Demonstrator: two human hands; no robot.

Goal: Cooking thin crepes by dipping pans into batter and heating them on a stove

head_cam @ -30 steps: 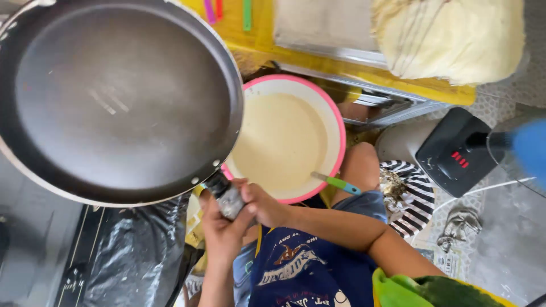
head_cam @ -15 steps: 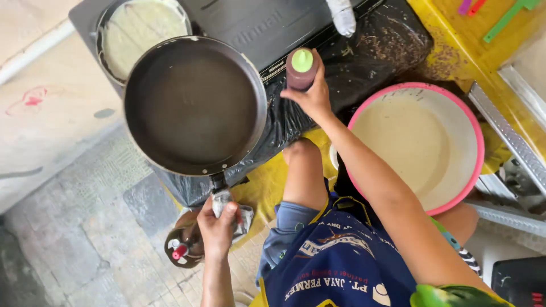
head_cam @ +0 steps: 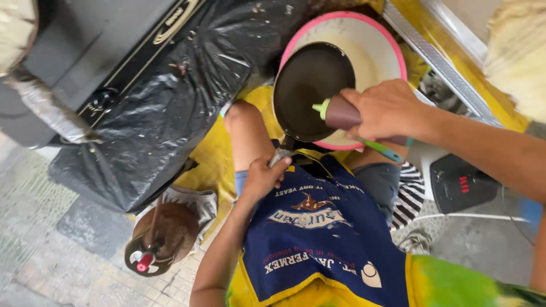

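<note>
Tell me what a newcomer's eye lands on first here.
A dark frying pan held over a pink-rimmed bowl of pale batter, top centre. The right hand tips a brown squeeze bottle with a green cap over it; the left hand grips the pan's handle, above a blue apron.

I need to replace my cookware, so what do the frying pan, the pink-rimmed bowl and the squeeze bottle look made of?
Frying pan: probably metal with a dark, matte non-stick coating, held by its handle in the left hand.
Pink-rimmed bowl: likely plastic, with smooth, evenly coloured walls.
Squeeze bottle: seemingly brown plastic with a green cap, gripped by the right hand.
</note>
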